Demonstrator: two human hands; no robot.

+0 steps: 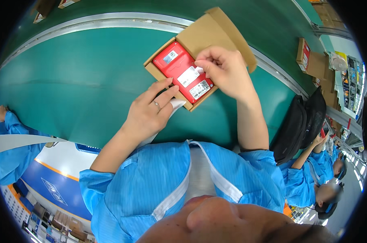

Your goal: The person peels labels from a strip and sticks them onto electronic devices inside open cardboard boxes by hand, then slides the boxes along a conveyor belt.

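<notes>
I see an open cardboard box [199, 48] lying on the green counter [70, 81], with a flat red package [183, 75] seated inside it and the box flap [222, 32] folded back. My right hand [226, 71] rests over the package's right edge, fingertips pinching a small white label [199, 69] against its face. My left hand [149, 111] lies just below the box, fingers extended and loose, touching the box's near edge, over a white paper strip [176, 106].
</notes>
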